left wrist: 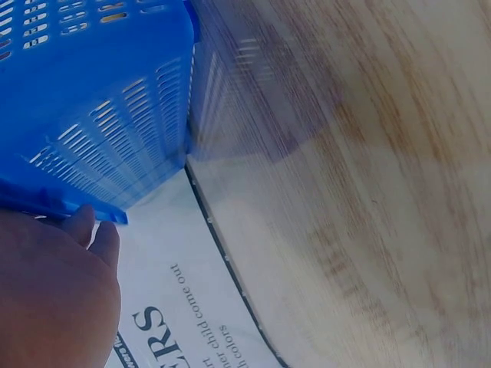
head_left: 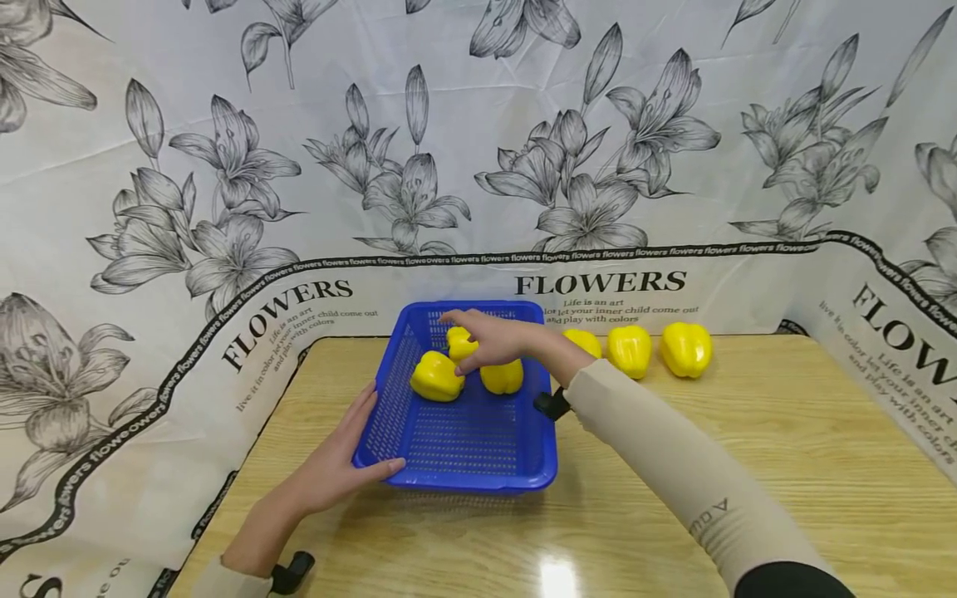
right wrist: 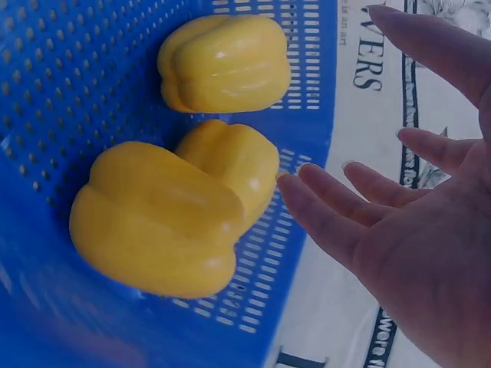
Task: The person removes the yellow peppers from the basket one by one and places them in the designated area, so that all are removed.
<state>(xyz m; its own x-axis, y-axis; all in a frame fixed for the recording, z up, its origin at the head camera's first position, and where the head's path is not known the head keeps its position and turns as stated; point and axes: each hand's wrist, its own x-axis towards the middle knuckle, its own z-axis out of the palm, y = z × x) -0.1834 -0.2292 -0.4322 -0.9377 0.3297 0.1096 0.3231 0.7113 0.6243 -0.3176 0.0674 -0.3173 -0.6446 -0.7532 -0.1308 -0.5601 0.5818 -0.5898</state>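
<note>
"What's the work laid on?"

"A pale wood-grain table (head_left: 748, 465). White cloth (head_left: 523, 83) hangs behind it, printed with grey lilies and the word FLOWERS."

"And around the hands?"

"A blue slotted basket (head_left: 478, 480). The left hand (head_left: 340, 461) touches its near left corner, thumb laid on the rim, fingers along the side. The right hand (head_left: 493, 332) hangs over it, fingers well apart, holding nothing, and blocks some of my view in."

"What's inside?"

"Three yellow peppers (head_left: 437, 376), glossy and plump with rounded lobes, towards the far end. Three more peppers (head_left: 629, 350) sit outside to the right; the right forearm (head_left: 561, 353) partly hides one."
</note>
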